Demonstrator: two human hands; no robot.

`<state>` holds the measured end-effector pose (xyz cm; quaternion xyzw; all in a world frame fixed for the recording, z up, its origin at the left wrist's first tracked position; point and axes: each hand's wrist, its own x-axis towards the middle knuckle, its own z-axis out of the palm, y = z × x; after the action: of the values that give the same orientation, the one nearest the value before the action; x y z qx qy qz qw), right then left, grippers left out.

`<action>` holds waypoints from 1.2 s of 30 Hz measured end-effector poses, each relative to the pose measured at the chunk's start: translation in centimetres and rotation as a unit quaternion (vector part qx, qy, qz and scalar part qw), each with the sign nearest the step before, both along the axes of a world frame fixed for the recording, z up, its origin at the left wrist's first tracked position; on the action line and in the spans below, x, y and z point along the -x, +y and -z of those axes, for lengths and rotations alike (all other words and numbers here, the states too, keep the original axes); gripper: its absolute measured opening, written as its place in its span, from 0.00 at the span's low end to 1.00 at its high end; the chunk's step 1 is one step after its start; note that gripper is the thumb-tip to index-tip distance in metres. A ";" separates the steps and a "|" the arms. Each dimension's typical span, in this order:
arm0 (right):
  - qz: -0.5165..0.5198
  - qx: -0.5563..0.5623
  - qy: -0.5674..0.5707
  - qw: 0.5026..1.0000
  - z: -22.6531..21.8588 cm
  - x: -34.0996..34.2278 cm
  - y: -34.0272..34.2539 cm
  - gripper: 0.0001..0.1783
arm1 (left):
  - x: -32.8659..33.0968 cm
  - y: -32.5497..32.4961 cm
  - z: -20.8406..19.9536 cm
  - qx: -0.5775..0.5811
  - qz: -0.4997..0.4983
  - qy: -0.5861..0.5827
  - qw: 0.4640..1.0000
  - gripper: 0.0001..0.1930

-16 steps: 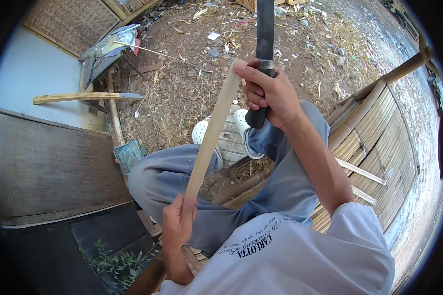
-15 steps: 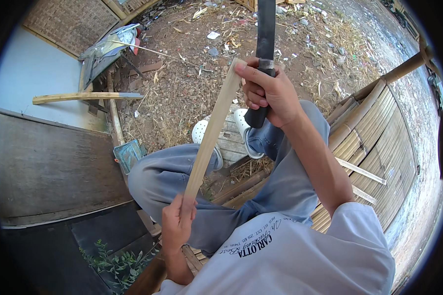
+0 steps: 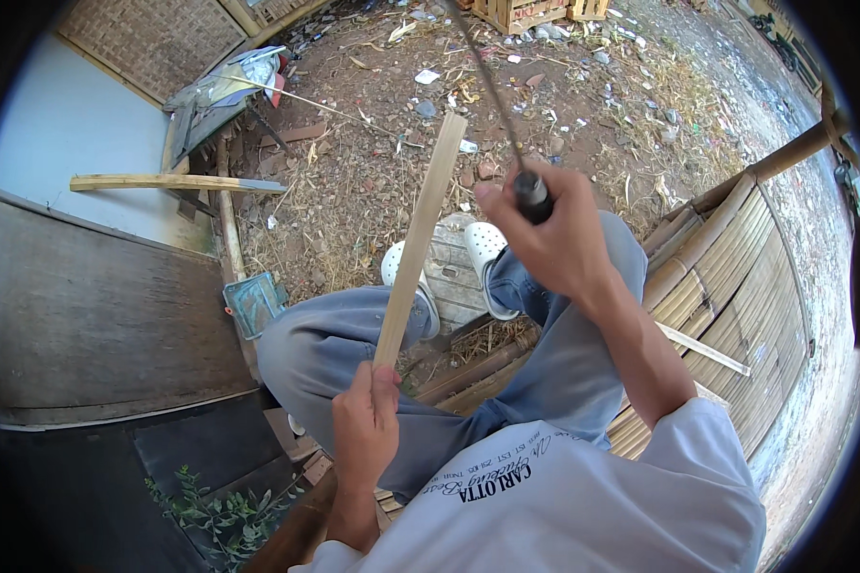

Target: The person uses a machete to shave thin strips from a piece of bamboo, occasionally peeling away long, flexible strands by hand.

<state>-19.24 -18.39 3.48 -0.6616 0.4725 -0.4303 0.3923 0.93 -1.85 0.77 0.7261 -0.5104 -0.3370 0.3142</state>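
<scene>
My left hand [image 3: 365, 415] grips the lower end of a flat, pale bamboo strip [image 3: 417, 248], which slants up and away over my lap. In my right hand [image 3: 566, 229], a machete [image 3: 499, 95] with a black handle is held, its blade seen almost edge-on and pointing away from me. The thumb of that hand lies along the handle, a short way right of the strip. Blade and strip are apart, and the upper end of the strip is free.
Two pale strips lie on the slatted bamboo bench [image 3: 736, 277] at my right. A blue-green plastic basket [image 3: 253, 301] stands left of my knee. A leafy plant [image 3: 220, 520] grows at lower left. Wooden crates [image 3: 521, 11] sit at the far edge of the littered ground.
My right hand has let go of the strip's upper end and moved slightly right. The machete has turned from blade-flat to nearly edge-on. My left hand has slid a little right and down.
</scene>
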 end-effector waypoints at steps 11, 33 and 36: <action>-0.135 0.132 0.405 0.895 1.8 -0.7 -0.2 0.07 | 0.8 1.5 -1.3 0.041 0.002 -0.103 0.994 0.15; -0.346 0.053 0.384 0.854 -0.6 -3.5 2.5 0.09 | -0.4 2.4 -1.2 0.018 -0.064 -0.010 0.998 0.19; -0.299 0.080 0.386 0.869 0.1 -3.4 1.9 0.08 | -0.3 2.8 -2.1 0.004 -0.044 -0.009 0.999 0.18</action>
<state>-15.79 -16.50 3.37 -0.9138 0.3296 -0.0388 0.2341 1.27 0.94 2.84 0.7497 -0.4822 -0.3143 0.3266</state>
